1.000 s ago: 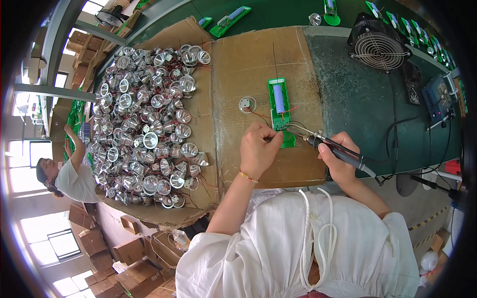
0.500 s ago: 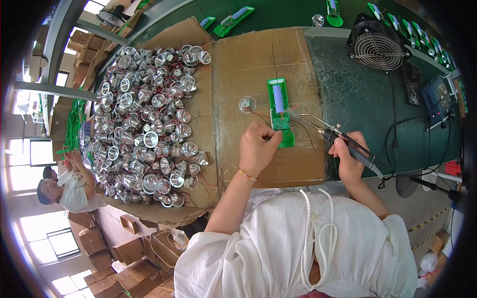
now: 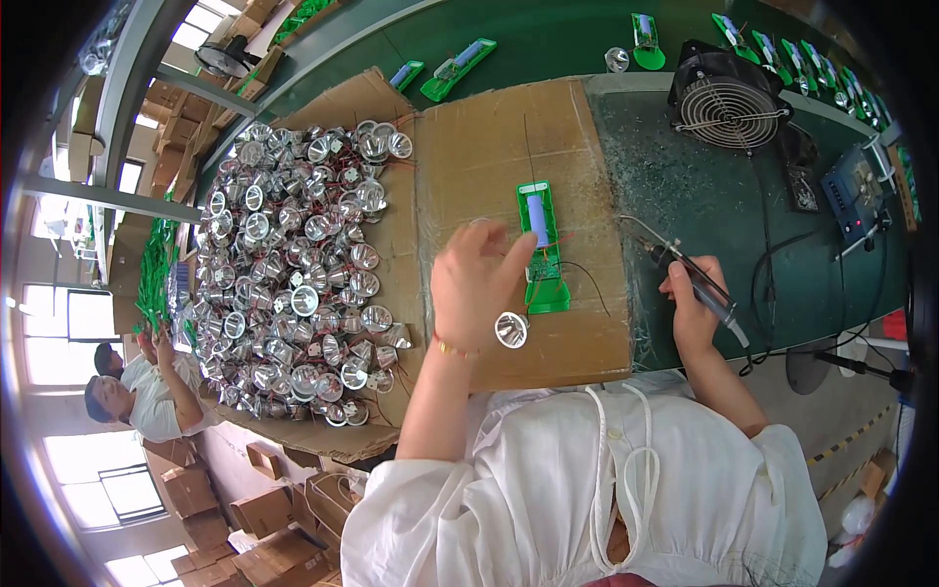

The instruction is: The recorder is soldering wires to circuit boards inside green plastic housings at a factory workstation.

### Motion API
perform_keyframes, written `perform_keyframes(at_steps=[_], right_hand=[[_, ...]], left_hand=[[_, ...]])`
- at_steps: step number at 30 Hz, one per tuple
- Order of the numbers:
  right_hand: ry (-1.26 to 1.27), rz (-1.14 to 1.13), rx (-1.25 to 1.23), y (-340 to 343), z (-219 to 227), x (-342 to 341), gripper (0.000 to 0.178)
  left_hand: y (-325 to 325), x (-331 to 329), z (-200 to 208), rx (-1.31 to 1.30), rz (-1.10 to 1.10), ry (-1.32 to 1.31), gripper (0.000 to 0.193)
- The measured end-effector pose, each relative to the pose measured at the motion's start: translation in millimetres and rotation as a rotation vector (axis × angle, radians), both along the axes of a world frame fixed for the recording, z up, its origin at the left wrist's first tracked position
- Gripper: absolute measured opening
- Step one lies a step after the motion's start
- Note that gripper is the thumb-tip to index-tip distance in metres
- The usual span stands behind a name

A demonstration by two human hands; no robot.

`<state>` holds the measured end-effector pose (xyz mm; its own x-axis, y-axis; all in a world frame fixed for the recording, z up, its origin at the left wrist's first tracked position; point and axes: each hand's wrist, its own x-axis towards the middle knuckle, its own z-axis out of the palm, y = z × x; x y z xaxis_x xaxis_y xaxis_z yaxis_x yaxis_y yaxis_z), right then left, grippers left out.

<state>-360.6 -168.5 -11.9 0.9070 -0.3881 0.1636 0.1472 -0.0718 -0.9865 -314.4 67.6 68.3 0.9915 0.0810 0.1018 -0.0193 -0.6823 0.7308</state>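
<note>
My left hand hovers over the cardboard, its thumb and fingers apart and slightly blurred. Beside it lies a green plastic housing with a purple cylindrical battery, a small circuit board and thin red and black wires. A silver reflector cup with a white rim rests face up near the housing's lower end, close to my left wrist. To the right, my right hand is closed around the handle of a soldering iron. The iron's bent tip points left toward the housing, apart from it.
Many reflector cups with red wires are heaped on cardboard at left. A round-grilled fan and a blue soldering station stand at right. More green housings lie along the back. Another person sits at far left.
My left hand has left the circuit board, opened and shifted left. A reflector cup now shows below it. The soldering iron has drawn slightly away from the housing. The whole view has shifted.
</note>
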Motion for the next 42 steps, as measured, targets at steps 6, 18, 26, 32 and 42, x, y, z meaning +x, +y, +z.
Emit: perform_keyframes(at_steps=[6, 18, 26, 32, 42], right_hand=[[0.020, 0.038, 0.067, 1.5, -1.9, -1.5, 0.016], [0.046, 0.009, 0.048, 1.2, 1.7, -0.5, 0.015], [0.016, 0.015, 0.088, -1.2, -2.8, -1.0, 0.015], [0.021, 0.035, 0.097, 1.4, -3.3, -1.6, 0.014], [0.032, 0.043, 0.089, -1.2, -3.0, -0.3, 0.014]], left_hand=[[-21.9, 58.9, -27.5, 0.508, -0.113, 0.207, 0.048], [13.6, 82.3, 28.2, -1.018, -0.424, 0.031, 0.043], [23.1, 87.8, 78.7, -1.313, -0.629, -0.011, 0.044], [24.0, 84.8, 80.7, -1.359, -0.628, -0.020, 0.046], [23.5, 103.7, 64.6, -1.481, -0.634, 0.067, 0.047]])
